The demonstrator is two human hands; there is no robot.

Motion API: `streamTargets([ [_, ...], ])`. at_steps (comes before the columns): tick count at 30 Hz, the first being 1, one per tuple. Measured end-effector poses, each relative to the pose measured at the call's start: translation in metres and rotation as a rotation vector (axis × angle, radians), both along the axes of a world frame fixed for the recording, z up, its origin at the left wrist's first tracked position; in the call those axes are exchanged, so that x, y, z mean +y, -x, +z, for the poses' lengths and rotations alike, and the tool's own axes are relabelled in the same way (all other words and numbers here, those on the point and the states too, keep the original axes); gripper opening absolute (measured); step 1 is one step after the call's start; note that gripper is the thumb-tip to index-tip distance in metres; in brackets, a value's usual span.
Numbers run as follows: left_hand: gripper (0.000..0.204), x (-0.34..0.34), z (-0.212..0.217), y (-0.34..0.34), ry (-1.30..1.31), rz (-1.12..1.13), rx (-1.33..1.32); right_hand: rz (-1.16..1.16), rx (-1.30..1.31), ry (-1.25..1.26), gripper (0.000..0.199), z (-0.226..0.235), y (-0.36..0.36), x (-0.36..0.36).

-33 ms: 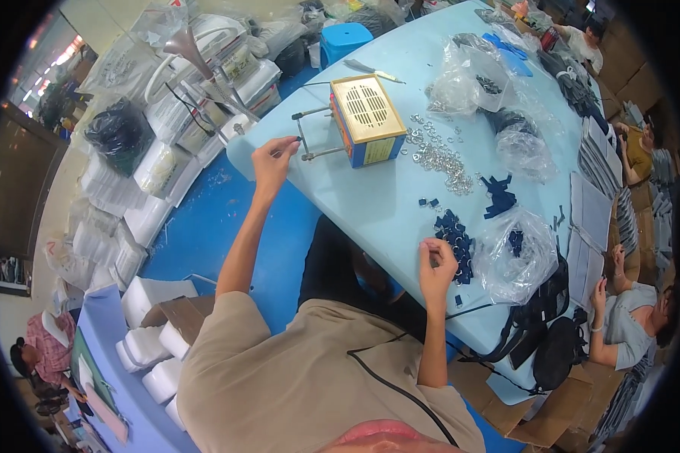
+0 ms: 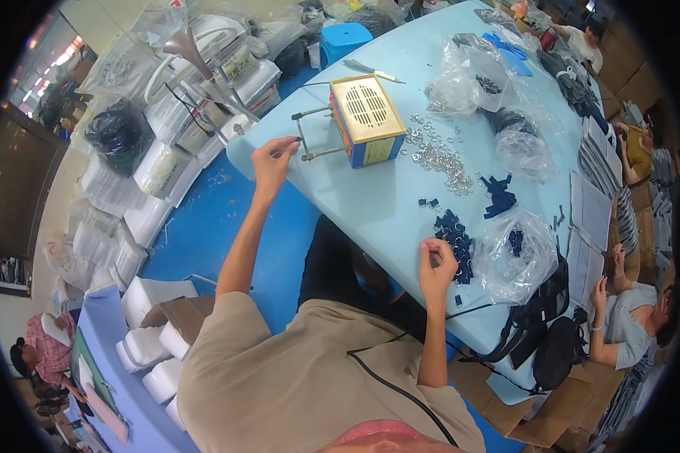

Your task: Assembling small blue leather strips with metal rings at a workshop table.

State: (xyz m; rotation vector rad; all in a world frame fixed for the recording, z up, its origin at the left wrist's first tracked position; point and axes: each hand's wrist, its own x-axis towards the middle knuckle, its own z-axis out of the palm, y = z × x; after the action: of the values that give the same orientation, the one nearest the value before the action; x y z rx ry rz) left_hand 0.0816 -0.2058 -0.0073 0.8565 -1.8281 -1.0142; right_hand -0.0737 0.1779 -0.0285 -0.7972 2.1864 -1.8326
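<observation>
At the table's left edge, my left hand (image 2: 274, 161) pinches a small dark strip (image 2: 298, 139) between thumb and fingertips. The strip is at the thin bar between two metal rods (image 2: 326, 152) jutting from a box-shaped device (image 2: 368, 109) with a slotted gold top and blue sides. Over the near part of the table is my right hand (image 2: 438, 266), fingers curled with thumb and index together; whatever is in them is hidden. Beside it lies a pile of dark blue fabric tabs (image 2: 455, 240), some showing metal rings. Loose silver rings (image 2: 442, 161) are scattered right of the device.
Dark blue strips (image 2: 498, 198) and a clear plastic bag (image 2: 515, 255) lie right of the tabs. More bags (image 2: 472, 79), a cutter knife (image 2: 378, 72) and a blue stool (image 2: 344, 41) are farther off. Black straps and pouches (image 2: 555, 347) crowd the right edge. Other people sit beyond.
</observation>
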Motion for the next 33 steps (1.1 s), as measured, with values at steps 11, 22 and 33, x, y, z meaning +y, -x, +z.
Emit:
streamTargets([
  [11, 0.022, -0.008, -0.006, 0.0, -0.156, -0.039, 0.07, -0.002, 0.019, -0.002, 0.01, 0.0, 0.0, 0.0],
  [22, 0.017, -0.018, -0.009, -0.001, -0.163, -0.117, 0.091, -0.002, 0.023, -0.002, 0.009, 0.002, 0.0, 0.0],
  [33, 0.014, -0.02, 0.002, -0.001, -0.229, -0.166, 0.071, -0.004, 0.04, 0.004, 0.008, 0.001, 0.0, 0.0],
])
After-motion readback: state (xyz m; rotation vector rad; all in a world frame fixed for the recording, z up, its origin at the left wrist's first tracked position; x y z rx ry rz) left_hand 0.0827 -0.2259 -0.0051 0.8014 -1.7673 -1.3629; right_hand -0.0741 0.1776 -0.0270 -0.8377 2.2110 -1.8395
